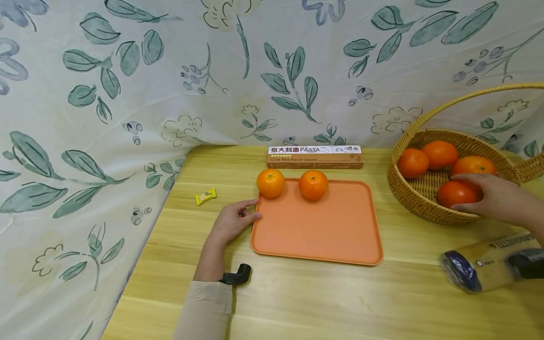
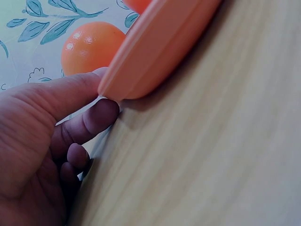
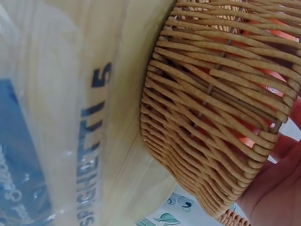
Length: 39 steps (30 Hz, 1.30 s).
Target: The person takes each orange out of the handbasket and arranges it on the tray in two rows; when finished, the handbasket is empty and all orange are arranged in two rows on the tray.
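Note:
My left hand (image 1: 231, 222) holds the left edge of an orange tray (image 1: 314, 226), its thumb and a finger at the rim in the left wrist view. Two oranges (image 1: 270, 183) with small green stem ends sit along the tray's far side, one at the far left corner. At the right, my right hand (image 1: 505, 196) reaches over the near rim of a wicker basket (image 1: 408, 193) and grips a red tomato (image 1: 454, 194) between thumb and fingers. Several orange-red fruits (image 1: 439, 154) lie around it in the basket. Wickerwork hides most of the tomato in the right wrist view.
Behind the tray stands a pasta box (image 1: 315, 158). A yellow wrapped candy (image 1: 206, 196) lies to the left. The spaghetti pack (image 1: 484, 264) rests in front of the basket, below my right forearm. A tall arched handle (image 1: 471, 97) rises over the basket. Leaf-printed cloth hangs behind.

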Each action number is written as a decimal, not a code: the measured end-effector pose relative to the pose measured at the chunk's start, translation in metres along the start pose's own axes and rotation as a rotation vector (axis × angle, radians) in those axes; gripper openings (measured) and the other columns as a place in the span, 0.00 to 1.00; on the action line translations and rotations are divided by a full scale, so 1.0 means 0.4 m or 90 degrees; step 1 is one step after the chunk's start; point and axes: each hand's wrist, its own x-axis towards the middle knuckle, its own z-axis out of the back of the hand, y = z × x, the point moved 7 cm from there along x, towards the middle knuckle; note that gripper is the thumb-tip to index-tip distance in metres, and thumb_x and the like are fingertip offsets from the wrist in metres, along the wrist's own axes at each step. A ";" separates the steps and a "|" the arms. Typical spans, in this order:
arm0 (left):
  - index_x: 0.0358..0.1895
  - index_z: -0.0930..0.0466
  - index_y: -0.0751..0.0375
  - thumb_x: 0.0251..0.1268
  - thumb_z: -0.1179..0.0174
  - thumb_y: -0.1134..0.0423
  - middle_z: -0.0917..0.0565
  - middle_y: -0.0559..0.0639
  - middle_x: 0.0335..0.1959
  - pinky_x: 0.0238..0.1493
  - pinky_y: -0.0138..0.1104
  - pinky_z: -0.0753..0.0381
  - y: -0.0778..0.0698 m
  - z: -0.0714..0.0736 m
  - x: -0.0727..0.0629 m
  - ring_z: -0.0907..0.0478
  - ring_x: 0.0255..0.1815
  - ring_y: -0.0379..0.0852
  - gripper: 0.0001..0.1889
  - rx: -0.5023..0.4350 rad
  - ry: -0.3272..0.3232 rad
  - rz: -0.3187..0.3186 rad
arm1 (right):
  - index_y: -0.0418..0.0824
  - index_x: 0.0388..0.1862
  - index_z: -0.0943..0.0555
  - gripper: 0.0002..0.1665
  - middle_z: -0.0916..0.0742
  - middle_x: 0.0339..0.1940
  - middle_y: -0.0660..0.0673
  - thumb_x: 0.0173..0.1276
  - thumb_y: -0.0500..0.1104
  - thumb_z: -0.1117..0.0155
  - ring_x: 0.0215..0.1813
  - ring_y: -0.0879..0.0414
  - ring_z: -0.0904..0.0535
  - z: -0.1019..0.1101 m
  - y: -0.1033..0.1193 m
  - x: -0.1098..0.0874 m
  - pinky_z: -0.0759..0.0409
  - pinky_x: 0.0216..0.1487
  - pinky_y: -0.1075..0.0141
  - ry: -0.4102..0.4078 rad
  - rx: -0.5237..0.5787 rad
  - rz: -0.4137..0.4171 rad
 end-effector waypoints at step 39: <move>0.64 0.17 0.41 0.64 0.29 0.49 0.19 0.46 0.29 0.35 0.35 0.31 0.002 0.001 0.002 0.28 0.29 0.44 0.24 0.009 -0.001 -0.006 | 0.31 0.72 0.32 0.50 0.36 0.61 0.15 0.62 0.58 0.23 0.53 0.19 0.38 0.148 0.201 -0.094 0.32 0.42 0.25 -0.303 0.053 0.000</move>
